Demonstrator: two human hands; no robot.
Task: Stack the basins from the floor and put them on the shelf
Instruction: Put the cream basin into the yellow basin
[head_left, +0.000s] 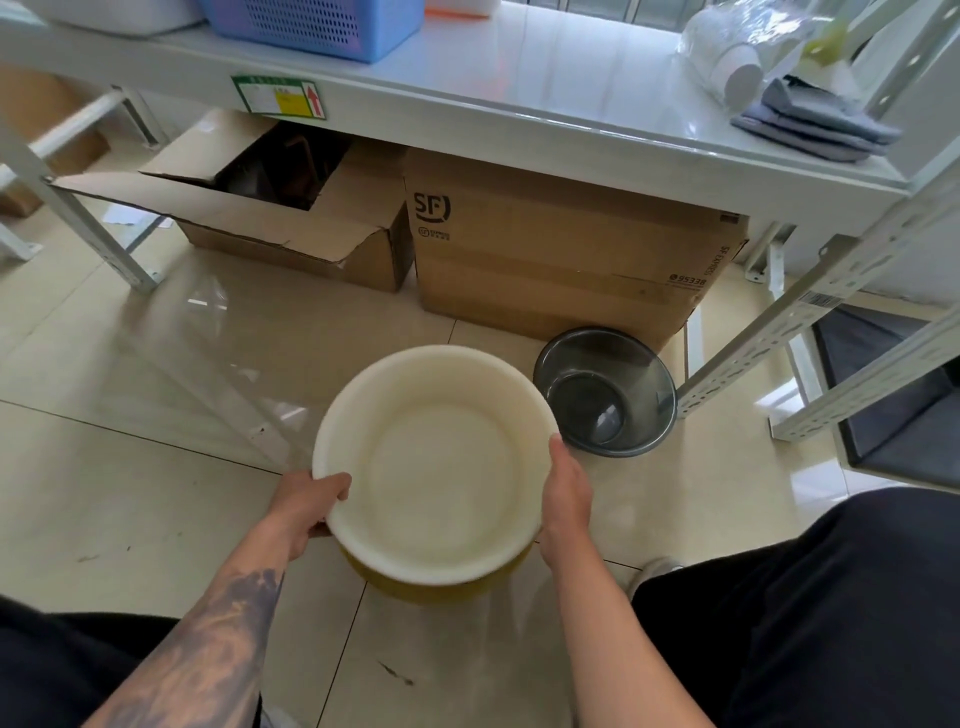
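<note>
Left hand (310, 506) and right hand (566, 491) gripping opposite rims of round cream plastic basin (436, 462) nested in yellow basin (441, 590), above tiled floor (156, 519), near grey translucent basin (608, 392).

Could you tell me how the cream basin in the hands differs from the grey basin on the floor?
The cream basin is opaque and pale; the grey basin is dark and see-through. The cream one is held at its rim by the left hand and right hand, nested in a yellow basin; the grey one stands alone by a cardboard box. The cream one looks wider. Both are round and empty.
</note>
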